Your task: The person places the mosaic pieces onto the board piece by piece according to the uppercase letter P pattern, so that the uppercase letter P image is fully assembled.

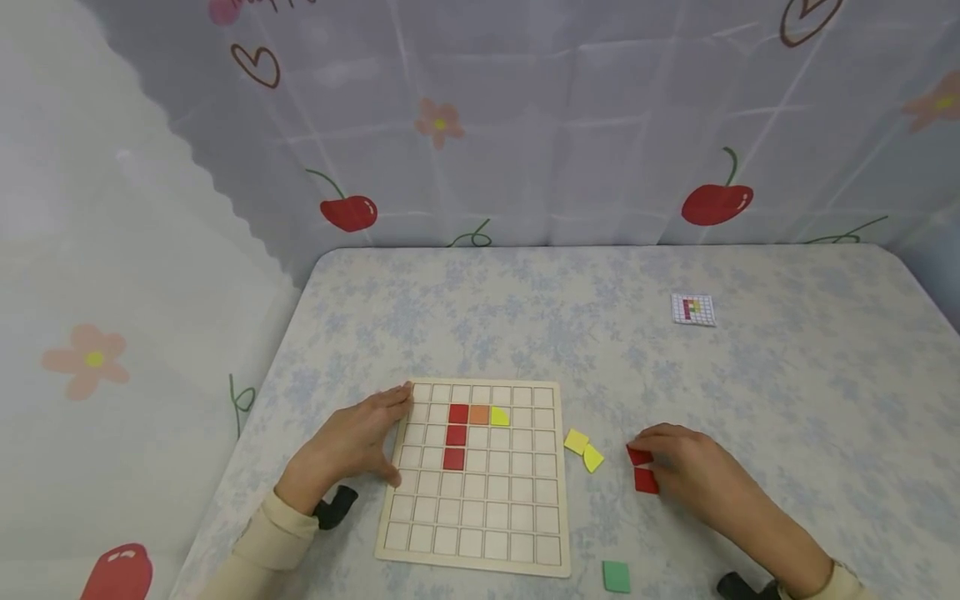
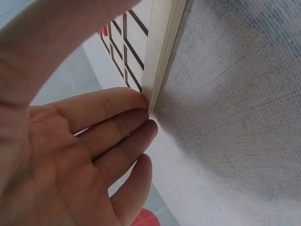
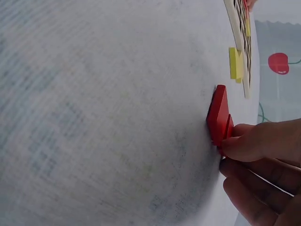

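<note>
A pale wooden grid board (image 1: 472, 517) lies on the table, with three red squares (image 1: 455, 435) in a column, an orange square (image 1: 478, 415) and a yellow quarter-round piece (image 1: 500, 416) on it. My left hand (image 1: 348, 446) rests against the board's left edge, thumb and fingers spread; in the left wrist view the fingers (image 2: 113, 136) touch the rim. Right of the board, my right hand (image 1: 697, 479) pinches a red square (image 1: 639, 455) between thumb and fingers. A second red square (image 1: 646, 481) lies just below it. The right wrist view shows both red pieces (image 3: 217, 115) close together.
A yellow square (image 1: 577, 441) and a yellow quarter-round piece (image 1: 593, 458) lie between the board and my right hand. Near the front edge is a green square (image 1: 617, 577). A small card with a coloured grid pattern (image 1: 693, 309) lies at the back right.
</note>
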`<state>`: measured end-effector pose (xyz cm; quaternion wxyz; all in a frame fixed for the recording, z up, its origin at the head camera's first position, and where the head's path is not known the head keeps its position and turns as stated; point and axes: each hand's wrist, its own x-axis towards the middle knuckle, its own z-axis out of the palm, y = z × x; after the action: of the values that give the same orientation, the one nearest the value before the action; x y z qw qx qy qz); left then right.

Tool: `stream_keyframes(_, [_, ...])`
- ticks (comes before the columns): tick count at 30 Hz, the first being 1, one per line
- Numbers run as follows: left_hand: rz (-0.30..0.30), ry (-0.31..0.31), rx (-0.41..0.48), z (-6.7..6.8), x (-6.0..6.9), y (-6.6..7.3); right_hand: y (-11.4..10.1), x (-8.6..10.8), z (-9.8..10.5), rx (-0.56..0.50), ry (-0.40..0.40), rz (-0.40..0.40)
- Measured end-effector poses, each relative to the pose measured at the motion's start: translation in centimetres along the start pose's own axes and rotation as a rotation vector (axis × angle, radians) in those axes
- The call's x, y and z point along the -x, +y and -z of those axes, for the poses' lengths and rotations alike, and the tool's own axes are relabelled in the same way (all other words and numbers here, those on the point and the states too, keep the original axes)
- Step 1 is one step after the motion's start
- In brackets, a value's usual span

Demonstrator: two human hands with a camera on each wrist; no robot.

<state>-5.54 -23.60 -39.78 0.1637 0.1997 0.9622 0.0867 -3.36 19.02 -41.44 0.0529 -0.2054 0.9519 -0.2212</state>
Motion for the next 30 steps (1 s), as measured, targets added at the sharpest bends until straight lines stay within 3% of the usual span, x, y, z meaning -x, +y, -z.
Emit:
stream_keyframes(7, [-0.001,-0.002,-0.005,0.0,0.1,0.0,0.1,-0.1,-0.3,0.023,-0.005,-0.037])
stream_keyframes(13, [-0.005,0.002,-0.015,0.1,0.1,0.0,0.3,-0.6,-0.4,0.061,0.045,-0.033])
stream_keyframes(21, [-0.001,-0.002,-0.009,0.2,0.1,0.0,-1.0,-1.7,0.1,-0.006,0.036,-0.016])
stream_keyframes(30, [0.015,-0.008,0.007,0.2,0.1,0.1,-6.1,-4.1,-2.3,-0.058,0.031,0.211])
